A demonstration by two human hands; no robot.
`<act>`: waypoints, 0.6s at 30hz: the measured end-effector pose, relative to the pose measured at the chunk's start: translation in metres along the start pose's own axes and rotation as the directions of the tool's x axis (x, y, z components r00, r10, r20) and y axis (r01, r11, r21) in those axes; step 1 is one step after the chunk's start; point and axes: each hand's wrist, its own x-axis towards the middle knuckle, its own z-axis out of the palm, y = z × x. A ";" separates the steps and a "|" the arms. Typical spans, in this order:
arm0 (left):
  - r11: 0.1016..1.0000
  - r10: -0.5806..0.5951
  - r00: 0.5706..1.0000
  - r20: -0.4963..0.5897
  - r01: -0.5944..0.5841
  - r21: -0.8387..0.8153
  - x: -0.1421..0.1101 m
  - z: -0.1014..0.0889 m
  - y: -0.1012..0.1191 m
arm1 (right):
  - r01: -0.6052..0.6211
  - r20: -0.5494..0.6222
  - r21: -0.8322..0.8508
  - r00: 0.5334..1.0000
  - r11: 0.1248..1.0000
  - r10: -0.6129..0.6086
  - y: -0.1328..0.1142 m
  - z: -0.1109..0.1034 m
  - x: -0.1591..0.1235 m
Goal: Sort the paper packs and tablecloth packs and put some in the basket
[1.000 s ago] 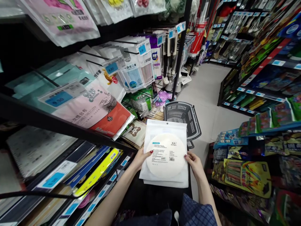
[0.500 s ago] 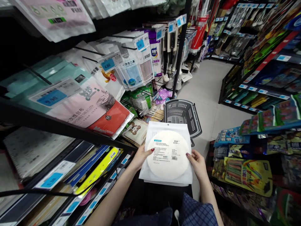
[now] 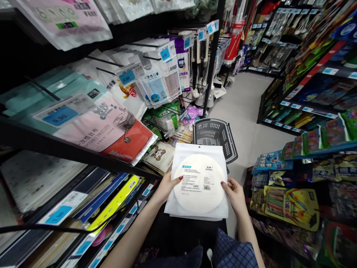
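Note:
I hold a white flat packet [image 3: 198,182] with a round cream disc and a printed label in front of me, face up. My left hand [image 3: 166,185] grips its left edge, thumb on top. My right hand [image 3: 235,193] grips its right edge the same way. More white packets lie stacked under it. A dark grey plastic shopping basket [image 3: 214,136] stands on the floor just beyond the packet.
Shelves on my left carry hanging packets with blue price tags [image 3: 126,77], a pink and red tablecloth pack [image 3: 111,128] and flat items below. Shelves on my right hold colourful packs [image 3: 290,203]. A grey floor aisle [image 3: 245,108] runs ahead.
The packet has risen slightly and come a little closer in both hands. My view has shifted a little.

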 end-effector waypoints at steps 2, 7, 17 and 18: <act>1.000 -0.002 1.000 0.003 0.002 0.001 -0.001 0.000 0.001 | -0.005 -0.005 0.023 1.000 1.000 0.005 0.002 -0.001 -0.001; 0.998 -0.006 0.992 0.125 -0.002 0.064 -0.002 -0.005 0.001 | 0.029 0.010 -0.035 1.000 0.999 -0.029 0.007 -0.004 0.004; 0.988 0.141 0.954 -0.266 -0.152 -0.024 0.001 -0.060 0.024 | -0.217 -0.202 -0.848 0.976 0.484 0.083 0.039 0.005 0.004; 0.986 0.144 0.944 -0.296 -0.161 -0.032 0.000 -0.065 0.027 | -0.228 -0.215 -0.850 0.973 0.475 0.081 0.041 0.007 0.003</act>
